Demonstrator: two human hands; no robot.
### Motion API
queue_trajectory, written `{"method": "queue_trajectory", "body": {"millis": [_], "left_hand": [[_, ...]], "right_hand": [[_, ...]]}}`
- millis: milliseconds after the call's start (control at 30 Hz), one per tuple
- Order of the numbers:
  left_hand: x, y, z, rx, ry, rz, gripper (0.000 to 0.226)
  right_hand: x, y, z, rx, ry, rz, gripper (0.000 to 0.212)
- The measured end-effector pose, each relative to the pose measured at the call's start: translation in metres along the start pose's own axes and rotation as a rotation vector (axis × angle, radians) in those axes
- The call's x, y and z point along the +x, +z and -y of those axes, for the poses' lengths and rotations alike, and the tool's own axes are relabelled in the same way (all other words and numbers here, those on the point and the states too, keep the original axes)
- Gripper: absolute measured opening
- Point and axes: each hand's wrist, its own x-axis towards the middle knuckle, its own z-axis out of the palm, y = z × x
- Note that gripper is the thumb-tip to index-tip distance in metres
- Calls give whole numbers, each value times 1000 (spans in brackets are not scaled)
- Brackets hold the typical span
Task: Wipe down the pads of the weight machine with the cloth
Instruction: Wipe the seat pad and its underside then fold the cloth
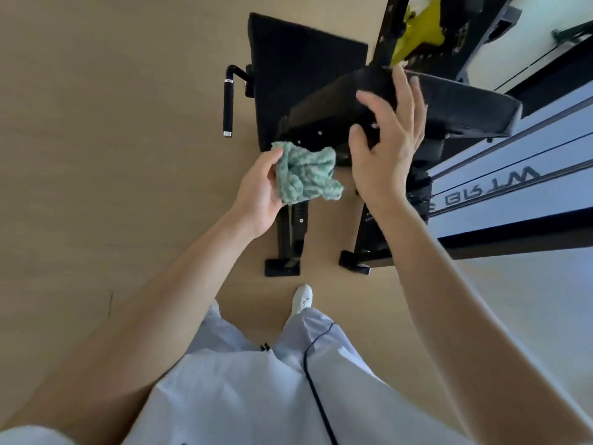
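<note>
A crumpled green cloth [305, 176] is pinched in my left hand [260, 194], held in the air just below the near edge of a black upper pad [455, 104] of the weight machine. My right hand [386, 139] is raised in front of that pad with fingers spread, its fingertips against or close to the pad's top; I cannot tell if they touch. A second black pad [288, 75], the lower seat, lies beyond and to the left.
A black handle bar [227, 104] with chrome ends sticks out left of the seat. The machine's black feet [282, 268] rest on the tan wooden floor near my white shoe [303, 298]. A white and black frame [513, 187] runs along the right. Yellow parts [420, 27] show at the top.
</note>
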Motion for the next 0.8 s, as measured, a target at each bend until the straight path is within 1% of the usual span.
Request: {"method": "queue_trajectory", "body": {"millis": [33,100,133,167,200,233,267,300,333,367,400,467,533,600,667,733,767,800], "left_hand": [[3,-12,0,22,-35,-20,42],[11,-33,-2,92,-76,-54,39],[16,-40,-2,119,-83,-68,36],[26,-49,-1,133,-93,-80,36],[33,-55,-1,155,-104,-84,38],[42,-61,1,162,-122,-76,40],[50,-64,2,168,-143,-67,42],[60,-68,5,178,-172,-86,42],[69,-71,6,218,-201,-118,40],[80,-74,8,290,-223,-149,34],[90,-77,9,378,-229,-163,27],[114,-86,11,520,-212,-182,16],[136,-100,11,598,-169,-241,13],[162,-123,12,610,-131,-367,10],[188,-154,12,610,-99,-477,8],[219,-185,9,683,-101,-517,4],[237,-199,8,738,-113,-512,4],[255,-208,3,799,-111,-499,6]], "right_hand": [[-21,9,7,29,21,-31,38],[-56,31,17,72,44,-24,37],[-67,44,18,101,86,22,38],[-74,61,16,150,179,105,43],[-77,73,16,241,327,237,52],[-77,87,12,396,525,401,63],[-76,100,8,601,729,553,71],[-76,115,-2,799,906,681,70],[-75,128,-11,949,1044,794,62],[-73,139,-19,1042,1128,891,51],[-70,153,-27,1101,1195,937,44],[-65,181,-38,1160,1325,913,37],[-56,209,-48,1154,1417,846,37],[-46,242,-61,1148,1524,708,40],[-37,272,-80,1113,1629,526,30],[-24,300,-95,1060,1703,427,13],[-19,313,-102,1032,1744,388,12],[-13,328,-110,1067,1769,351,17]]}}
